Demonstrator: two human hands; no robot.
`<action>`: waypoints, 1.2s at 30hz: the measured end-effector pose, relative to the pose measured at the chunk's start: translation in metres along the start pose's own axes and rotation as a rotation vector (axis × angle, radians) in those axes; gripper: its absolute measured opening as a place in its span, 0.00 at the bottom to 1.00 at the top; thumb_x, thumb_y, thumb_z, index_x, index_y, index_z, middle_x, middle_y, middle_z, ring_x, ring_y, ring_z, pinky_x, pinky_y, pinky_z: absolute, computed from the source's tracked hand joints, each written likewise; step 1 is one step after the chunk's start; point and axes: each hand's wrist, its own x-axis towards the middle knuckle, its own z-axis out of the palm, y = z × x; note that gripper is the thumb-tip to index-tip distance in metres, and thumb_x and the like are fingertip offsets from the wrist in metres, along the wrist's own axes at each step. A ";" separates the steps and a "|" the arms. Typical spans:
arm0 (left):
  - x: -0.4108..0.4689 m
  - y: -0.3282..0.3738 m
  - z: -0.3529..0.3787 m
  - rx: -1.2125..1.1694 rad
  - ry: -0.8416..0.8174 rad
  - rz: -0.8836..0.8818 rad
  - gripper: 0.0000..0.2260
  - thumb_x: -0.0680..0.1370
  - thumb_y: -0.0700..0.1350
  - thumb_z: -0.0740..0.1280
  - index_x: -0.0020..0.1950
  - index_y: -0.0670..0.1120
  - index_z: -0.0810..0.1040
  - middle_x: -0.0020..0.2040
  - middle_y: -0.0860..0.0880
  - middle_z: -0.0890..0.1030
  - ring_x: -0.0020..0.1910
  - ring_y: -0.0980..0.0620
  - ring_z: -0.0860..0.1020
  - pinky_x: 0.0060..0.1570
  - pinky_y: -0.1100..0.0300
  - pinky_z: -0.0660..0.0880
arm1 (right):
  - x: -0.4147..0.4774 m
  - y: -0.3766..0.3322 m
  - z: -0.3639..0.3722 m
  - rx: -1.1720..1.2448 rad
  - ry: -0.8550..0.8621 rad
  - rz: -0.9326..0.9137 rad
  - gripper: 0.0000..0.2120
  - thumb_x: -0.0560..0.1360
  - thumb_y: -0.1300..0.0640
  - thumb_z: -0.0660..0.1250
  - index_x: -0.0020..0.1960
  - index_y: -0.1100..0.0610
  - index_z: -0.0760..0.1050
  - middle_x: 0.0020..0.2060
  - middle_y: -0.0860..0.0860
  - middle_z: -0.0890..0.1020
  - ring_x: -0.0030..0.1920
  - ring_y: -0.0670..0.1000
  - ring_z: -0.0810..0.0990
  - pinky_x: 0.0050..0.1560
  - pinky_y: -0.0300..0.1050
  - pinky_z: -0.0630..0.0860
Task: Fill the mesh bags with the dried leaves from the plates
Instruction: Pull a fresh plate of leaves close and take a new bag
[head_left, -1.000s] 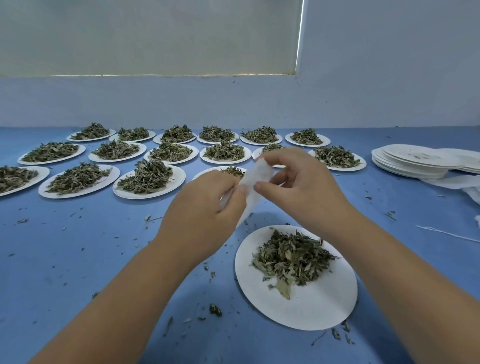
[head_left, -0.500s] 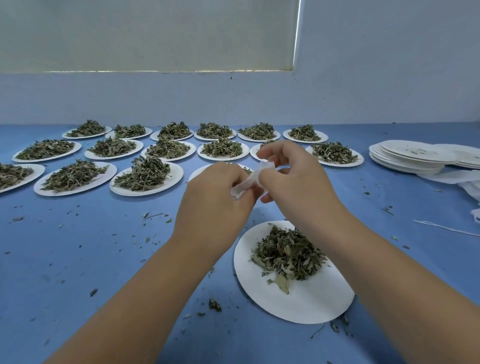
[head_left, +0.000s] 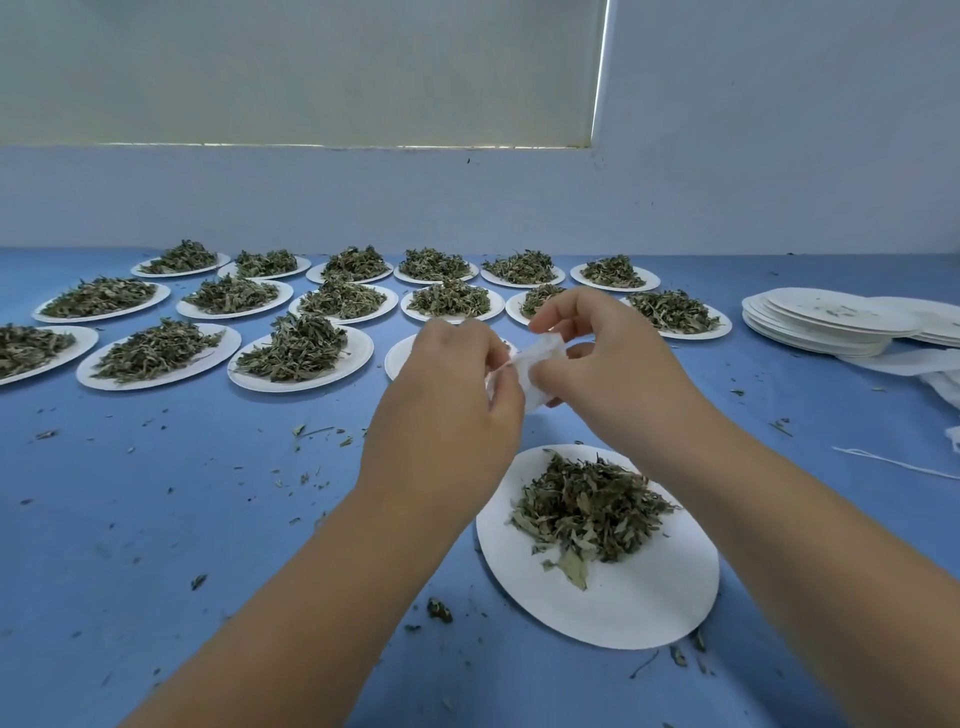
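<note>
A small white mesh bag is held in the air between both hands, above the blue table. My left hand pinches its left edge and my right hand pinches its right side. Most of the bag is hidden behind my fingers. Just below, near me, stands a white plate with a heap of dried leaves on its far half. Several more plates of dried leaves stand in rows farther back.
A stack of bare white plates sits at the right, with white mesh bags and a loose string beside it. Leaf crumbs are scattered over the blue table. A wall runs behind the rows.
Both hands have worked the bag between them: it was stretched upright, then bunched thin, and now shows wider between the fingers. The near plate has not moved.
</note>
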 end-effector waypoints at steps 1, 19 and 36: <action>0.000 -0.001 -0.002 0.071 -0.008 -0.019 0.03 0.79 0.48 0.59 0.47 0.51 0.70 0.43 0.54 0.73 0.39 0.55 0.73 0.34 0.58 0.70 | -0.001 0.001 -0.003 -0.025 -0.011 0.000 0.15 0.66 0.65 0.67 0.44 0.46 0.73 0.46 0.47 0.77 0.41 0.53 0.82 0.35 0.42 0.77; 0.003 -0.017 -0.017 -0.210 -0.062 0.100 0.03 0.75 0.45 0.67 0.43 0.52 0.79 0.32 0.52 0.75 0.25 0.58 0.68 0.25 0.70 0.65 | -0.032 0.005 -0.052 -0.420 -0.324 0.027 0.21 0.60 0.27 0.61 0.45 0.38 0.75 0.41 0.36 0.78 0.36 0.36 0.76 0.34 0.31 0.70; -0.007 -0.012 0.002 0.060 -0.139 0.091 0.04 0.74 0.47 0.64 0.41 0.54 0.77 0.29 0.55 0.74 0.31 0.60 0.71 0.27 0.63 0.64 | -0.058 0.012 -0.032 -0.757 -0.487 -0.067 0.14 0.72 0.41 0.65 0.56 0.43 0.75 0.48 0.42 0.72 0.47 0.45 0.74 0.45 0.42 0.74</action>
